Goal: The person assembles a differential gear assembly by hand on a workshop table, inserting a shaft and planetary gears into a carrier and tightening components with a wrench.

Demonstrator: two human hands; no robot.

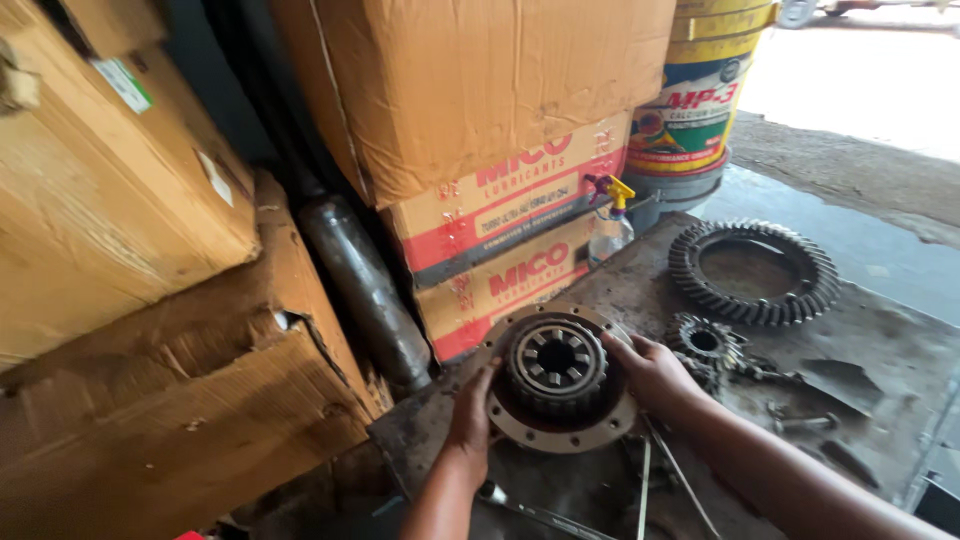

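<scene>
A round flanged metal housing (520,432) with bolt holes lies on the greasy work surface (890,340), and a dark splined gear (555,362) sits in its middle. My left hand (470,415) grips the housing's left rim. My right hand (650,372) holds its right side, fingers against the gear. A small bevel gear (706,342) rests just right of my right hand. Farther back lies a large toothed ring gear (752,272).
Stacked cardboard boxes (480,120) crowd the left and back. A steel cylinder (365,290) leans between them. A spray bottle (610,225) and a yellow bucket (700,90) stand behind. Loose bolts (800,420) and a wrench (530,510) lie nearby.
</scene>
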